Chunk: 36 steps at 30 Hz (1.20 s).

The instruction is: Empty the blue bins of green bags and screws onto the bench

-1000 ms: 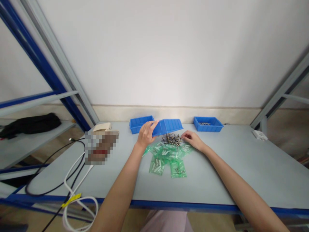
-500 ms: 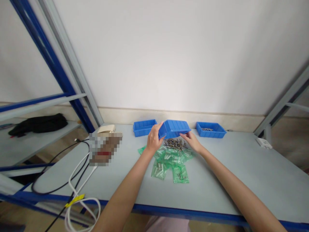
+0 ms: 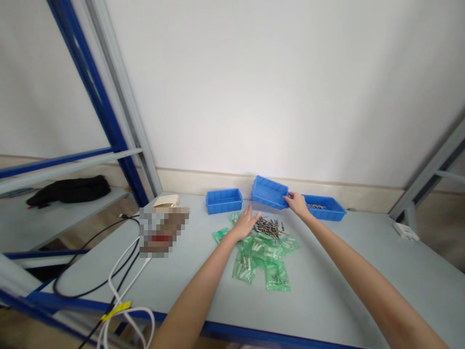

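Cables: white and black cables run off the lower left edge, ends cut off.
Surface: grey surface, near edge blue.
Bags: green bags overlap; count unclear.
Left hand: left hand lies flat on the bags, grip spread, holding nothing.
Screws: loose screws, too small to count.
Right hand: right hand, grip pinching the tilted blue bin by its edge, lifted above the screws.
Bins: three in all; left bin, right bin partly hidden.

The three bins are bright blue, the small bags translucent green. The desk is pale grey with a blue front edge, and the screws are dark metallic grey.
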### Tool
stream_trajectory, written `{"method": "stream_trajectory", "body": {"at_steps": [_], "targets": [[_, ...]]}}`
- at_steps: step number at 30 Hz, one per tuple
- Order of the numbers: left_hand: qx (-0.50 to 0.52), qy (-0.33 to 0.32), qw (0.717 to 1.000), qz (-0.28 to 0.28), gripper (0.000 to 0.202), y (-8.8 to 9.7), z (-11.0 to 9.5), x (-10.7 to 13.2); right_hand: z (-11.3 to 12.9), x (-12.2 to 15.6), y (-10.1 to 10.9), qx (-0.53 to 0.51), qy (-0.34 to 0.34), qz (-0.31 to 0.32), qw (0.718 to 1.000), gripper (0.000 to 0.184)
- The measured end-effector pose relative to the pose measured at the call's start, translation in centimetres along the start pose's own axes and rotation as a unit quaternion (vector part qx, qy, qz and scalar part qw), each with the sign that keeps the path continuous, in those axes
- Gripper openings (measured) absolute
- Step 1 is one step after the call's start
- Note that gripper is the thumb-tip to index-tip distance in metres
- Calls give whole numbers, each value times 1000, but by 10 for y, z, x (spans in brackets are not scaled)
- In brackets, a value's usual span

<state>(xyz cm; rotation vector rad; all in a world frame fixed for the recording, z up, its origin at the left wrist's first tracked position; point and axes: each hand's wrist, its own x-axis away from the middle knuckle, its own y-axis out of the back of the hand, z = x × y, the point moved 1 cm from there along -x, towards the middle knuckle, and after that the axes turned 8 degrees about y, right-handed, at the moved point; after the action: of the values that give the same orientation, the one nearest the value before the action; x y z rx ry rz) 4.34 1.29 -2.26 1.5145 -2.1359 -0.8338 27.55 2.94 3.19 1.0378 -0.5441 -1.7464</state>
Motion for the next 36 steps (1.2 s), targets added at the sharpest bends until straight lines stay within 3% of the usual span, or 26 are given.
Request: {"method": "stream_trajectory", "body": {"at_steps": [5, 12, 14, 16, 19, 21, 24, 29, 36], "targets": [[-108, -63, 990, 61, 73, 1, -2, 6, -6, -5, -6, 31, -29, 41, 998, 23], [-129, -121, 984, 16, 37, 5, -6, 12, -4, -16, -18, 51, -54, 68, 995, 25], [-155, -146, 976, -54, 27, 11, -11, 15, -3, -19, -22, 49, -60, 75, 994, 25], [-177, -143, 957, -181, 23, 22, -15, 18, -2, -20, -25, 48, -62, 82, 994, 26], [-157, -30, 901, -403, 30, 44, -12, 19, -2, -19, -28, 45, -61, 91, 993, 29], [-96, 68, 868, -483, 46, 56, 0, 14, -2, -17, -30, 43, -65, 98, 992, 32], [41, 153, 871, -466, 53, 64, 28, -1, -2, -16, -32, 42, -76, 102, 991, 37], [147, 48, 882, -444, 50, 67, 65, -25, -1, -20, -34, 29, -85, 104, 991, 38], [174, 62, 882, -433, 43, 81, 86, -34, -4, -19, -33, 9, -86, 102, 991, 44]]}}
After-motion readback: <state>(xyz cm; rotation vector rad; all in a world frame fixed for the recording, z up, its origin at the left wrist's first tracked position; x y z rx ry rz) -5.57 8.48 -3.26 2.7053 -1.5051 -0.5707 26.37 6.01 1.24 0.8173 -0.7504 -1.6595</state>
